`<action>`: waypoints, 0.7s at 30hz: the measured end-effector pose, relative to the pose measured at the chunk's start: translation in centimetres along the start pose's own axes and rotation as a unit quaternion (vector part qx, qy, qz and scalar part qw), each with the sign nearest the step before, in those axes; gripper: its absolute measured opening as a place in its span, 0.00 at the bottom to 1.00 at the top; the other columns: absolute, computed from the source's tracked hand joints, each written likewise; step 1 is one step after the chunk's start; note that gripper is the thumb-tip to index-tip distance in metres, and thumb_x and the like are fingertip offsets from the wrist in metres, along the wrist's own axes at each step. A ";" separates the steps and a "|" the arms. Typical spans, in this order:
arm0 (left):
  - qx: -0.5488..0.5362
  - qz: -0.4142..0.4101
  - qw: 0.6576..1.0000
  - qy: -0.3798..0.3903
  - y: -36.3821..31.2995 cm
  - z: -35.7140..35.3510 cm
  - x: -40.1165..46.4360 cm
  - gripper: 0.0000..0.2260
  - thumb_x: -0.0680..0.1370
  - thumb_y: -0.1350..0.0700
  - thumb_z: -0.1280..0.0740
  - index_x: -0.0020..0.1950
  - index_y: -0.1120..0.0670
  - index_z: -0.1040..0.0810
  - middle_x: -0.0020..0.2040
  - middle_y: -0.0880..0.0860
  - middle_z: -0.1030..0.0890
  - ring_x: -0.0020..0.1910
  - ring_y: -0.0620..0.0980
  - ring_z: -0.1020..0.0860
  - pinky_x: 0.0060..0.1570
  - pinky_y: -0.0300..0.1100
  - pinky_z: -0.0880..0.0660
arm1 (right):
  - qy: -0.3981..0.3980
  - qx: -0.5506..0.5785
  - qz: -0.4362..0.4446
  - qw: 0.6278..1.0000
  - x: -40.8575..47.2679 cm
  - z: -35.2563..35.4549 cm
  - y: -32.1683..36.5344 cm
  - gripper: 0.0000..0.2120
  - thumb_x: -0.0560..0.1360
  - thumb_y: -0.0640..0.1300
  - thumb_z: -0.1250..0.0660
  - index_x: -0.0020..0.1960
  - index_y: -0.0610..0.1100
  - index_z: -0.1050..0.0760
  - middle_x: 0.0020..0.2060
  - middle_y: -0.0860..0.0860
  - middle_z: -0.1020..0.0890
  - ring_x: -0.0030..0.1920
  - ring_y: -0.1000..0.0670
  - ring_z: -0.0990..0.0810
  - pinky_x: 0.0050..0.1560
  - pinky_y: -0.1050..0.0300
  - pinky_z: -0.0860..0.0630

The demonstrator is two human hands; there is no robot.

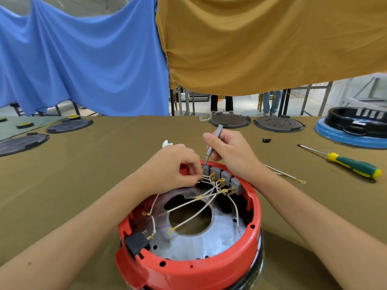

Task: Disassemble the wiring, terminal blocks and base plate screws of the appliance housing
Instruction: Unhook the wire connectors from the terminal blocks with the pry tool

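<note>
A round red appliance housing [209, 271] lies upside down in front of me, showing a silver base plate [209, 241] with a large centre hole. White wires [188, 218] with brass lugs run across it to a row of grey terminal blocks [224, 175] at the far rim. My left hand [173, 164] pinches a wire end at the leftmost block. My right hand [228, 152] grips a slim grey metal tool [211, 147], its tip down at that same block. A black connector [137, 242] sits at the near left rim.
A green and yellow screwdriver [354, 165] lies to the right, with a loose white wire [287, 174] nearer me. Black round plates [229, 120] and a blue and black housing [354, 130] line the table's far edge. Blue and mustard cloths hang behind.
</note>
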State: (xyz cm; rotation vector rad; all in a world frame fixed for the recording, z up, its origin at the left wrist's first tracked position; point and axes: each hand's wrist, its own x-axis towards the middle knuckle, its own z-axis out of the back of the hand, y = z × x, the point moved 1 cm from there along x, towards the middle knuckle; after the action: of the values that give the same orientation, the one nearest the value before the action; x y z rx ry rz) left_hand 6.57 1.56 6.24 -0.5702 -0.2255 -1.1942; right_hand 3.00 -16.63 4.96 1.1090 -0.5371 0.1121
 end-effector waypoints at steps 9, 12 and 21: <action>-0.001 -0.002 1.000 0.000 0.0 -0.1 0.0 0.03 0.72 0.59 0.25 0.40 0.54 0.17 0.37 0.47 0.18 0.40 0.48 0.22 0.47 0.52 0.26 | 0.027 0.048 -0.066 0.996 0.4 -0.1 -0.2 0.17 0.82 0.50 0.37 0.39 0.41 0.25 0.26 0.52 0.24 0.27 0.55 0.28 0.34 0.64 0.27; 0.002 -0.002 1.000 0.001 0.0 -0.1 0.0 0.03 0.72 0.59 0.25 0.40 0.54 0.17 0.37 0.47 0.18 0.40 0.48 0.22 0.47 0.51 0.25 | 0.029 0.046 -0.081 0.995 0.5 -0.2 -0.2 0.17 0.82 0.50 0.37 0.39 0.40 0.25 0.26 0.52 0.25 0.26 0.57 0.28 0.31 0.68 0.28; 0.010 -0.006 1.000 -0.003 -0.2 0.0 0.0 0.03 0.72 0.60 0.25 0.41 0.53 0.17 0.37 0.47 0.18 0.39 0.47 0.22 0.46 0.50 0.25 | 0.032 0.061 -0.038 0.997 0.4 -0.3 -0.1 0.17 0.82 0.49 0.37 0.40 0.39 0.25 0.26 0.52 0.25 0.27 0.55 0.29 0.34 0.63 0.28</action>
State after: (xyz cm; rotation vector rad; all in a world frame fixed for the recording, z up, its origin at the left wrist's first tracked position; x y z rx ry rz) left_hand 6.39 1.50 6.34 -0.5549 -0.2462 -1.2015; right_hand 3.51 -16.49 4.96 1.2389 -0.4342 0.1156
